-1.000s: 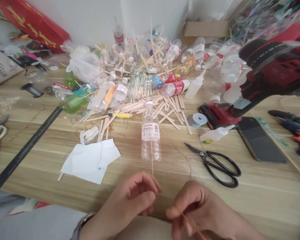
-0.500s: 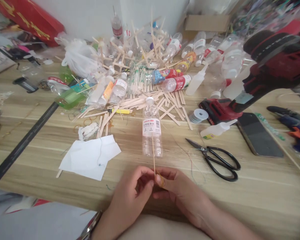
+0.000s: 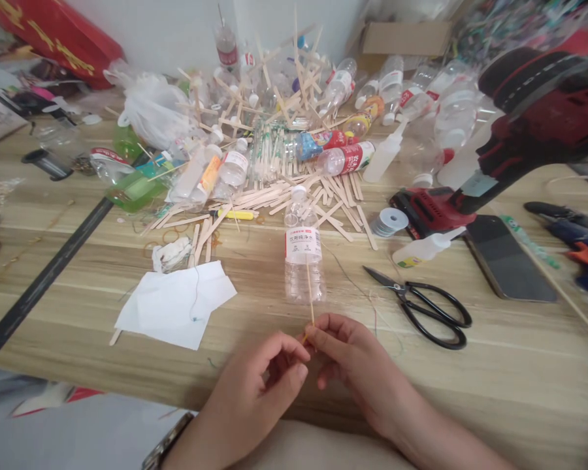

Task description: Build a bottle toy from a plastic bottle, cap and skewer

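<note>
Between thumb and fingers, my right hand (image 3: 355, 359) pinches the lower end of a thin wooden stick (image 3: 310, 287). A bit of yellowish rubber band (image 3: 304, 338) shows at that pinched end. My left hand (image 3: 269, 378) is close beside it on the left, fingers loosely curved, with a gap between thumb and index finger; its other fingertips are partly hidden. Just beyond the hands is a clear plastic water bottle (image 3: 304, 245) with a white cap and label. The stick's upper part overlaps the bottle in view; whether they touch I cannot tell.
Black-handled scissors (image 3: 416, 307), a glue bottle (image 3: 424, 251), a wire spool (image 3: 389, 222), a phone (image 3: 509, 258) and a red power tool (image 3: 524, 130) are on the right. White paper (image 3: 174, 313) lies left. Wooden sticks (image 3: 279, 196) and several bottles crowd the back.
My right hand has shifted slightly up and right with the stick. The left hand's thumb and index finger have come off the stick's lower end and now sit apart from it.
</note>
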`<state>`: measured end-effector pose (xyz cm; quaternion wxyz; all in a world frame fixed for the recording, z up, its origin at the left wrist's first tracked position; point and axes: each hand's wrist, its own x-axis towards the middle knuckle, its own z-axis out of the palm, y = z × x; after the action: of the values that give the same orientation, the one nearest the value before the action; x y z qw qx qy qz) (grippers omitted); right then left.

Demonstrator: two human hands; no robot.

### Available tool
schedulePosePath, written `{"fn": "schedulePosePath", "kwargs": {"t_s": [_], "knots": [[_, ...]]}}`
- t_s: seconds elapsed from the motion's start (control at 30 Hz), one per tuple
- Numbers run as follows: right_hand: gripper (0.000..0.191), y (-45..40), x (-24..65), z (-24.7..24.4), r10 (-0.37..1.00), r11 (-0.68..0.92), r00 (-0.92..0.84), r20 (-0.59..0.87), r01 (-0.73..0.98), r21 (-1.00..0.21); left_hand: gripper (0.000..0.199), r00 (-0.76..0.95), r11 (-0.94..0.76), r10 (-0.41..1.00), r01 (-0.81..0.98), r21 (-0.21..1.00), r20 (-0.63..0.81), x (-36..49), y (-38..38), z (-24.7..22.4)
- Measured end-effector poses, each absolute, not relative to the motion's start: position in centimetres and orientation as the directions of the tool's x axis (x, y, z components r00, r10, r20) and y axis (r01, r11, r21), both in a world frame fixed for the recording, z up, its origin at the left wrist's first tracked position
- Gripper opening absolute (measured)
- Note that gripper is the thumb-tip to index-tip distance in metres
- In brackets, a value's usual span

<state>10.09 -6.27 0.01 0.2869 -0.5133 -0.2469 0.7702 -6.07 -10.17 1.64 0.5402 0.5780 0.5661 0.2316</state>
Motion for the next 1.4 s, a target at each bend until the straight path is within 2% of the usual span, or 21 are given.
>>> {"fn": "schedulePosePath", "kwargs": {"t_s": [0.1,0.23,0.33,0.47,0.6,0.7,0.87,1.0,1.2,1.4], "knots": [[0.036,-6.3,10.3,0.0,0.700,-0.710,-0.319,-0.639,-0.223,-0.668,0.020,0.224,0.087,0.947,0.512,0.854,-0.230,-6.2,-9.1,1.7],[0.038,-6.6,10.4,-0.2,0.677,-0.735,-0.352,-0.646,-0.275,-0.620,0.024,0.197,-0.078,0.978,0.651,0.755,-0.068,-6.1,-8.1,1.3],[0.039,-6.8,10.4,-0.4,0.678,-0.734,-0.371,-0.634,-0.314,-0.602,0.025,0.156,-0.103,0.988,0.741,0.664,-0.021,-5.8,-7.6,0.9],[0.039,-6.8,10.3,-0.7,0.679,-0.734,-0.380,-0.629,-0.343,-0.586,0.025,0.115,-0.028,0.987,0.814,0.580,-0.113,-5.2,-6.7,0.9],[0.041,-6.7,10.3,-0.8,0.662,-0.750,-0.404,-0.631,-0.343,-0.566,0.027,0.105,0.099,0.935,0.840,0.533,-0.338,-4.9,-5.5,1.6],[0.042,-6.7,10.3,-0.8,0.643,-0.765,-0.429,-0.635,-0.312,-0.563,0.032,0.149,0.133,0.871,0.846,0.516,-0.468,-5.3,-4.6,1.9],[0.043,-6.8,10.5,-0.7,0.640,-0.765,-0.466,-0.612,-0.306,-0.567,0.038,0.308,0.289,0.707,0.696,0.657,-0.637,-6.7,-3.3,1.3],[0.043,-6.9,10.5,-0.8,0.621,-0.780,-0.494,-0.608,-0.316,-0.540,0.042,0.422,0.418,0.650,0.496,0.761,-0.632,-7.1,-3.2,0.5],[0.041,-7.0,10.3,-0.8,0.632,-0.773,-0.506,-0.587,-0.360,-0.522,0.043,0.307,0.633,0.685,0.199,0.748,-0.661,-5.6,-4.6,0.2],[0.041,-7.0,10.2,-0.7,0.642,-0.764,-0.539,-0.545,-0.388,-0.516,0.041,0.269,0.672,0.721,-0.047,0.739,-0.638,-4.4,-5.8,0.1]]}}
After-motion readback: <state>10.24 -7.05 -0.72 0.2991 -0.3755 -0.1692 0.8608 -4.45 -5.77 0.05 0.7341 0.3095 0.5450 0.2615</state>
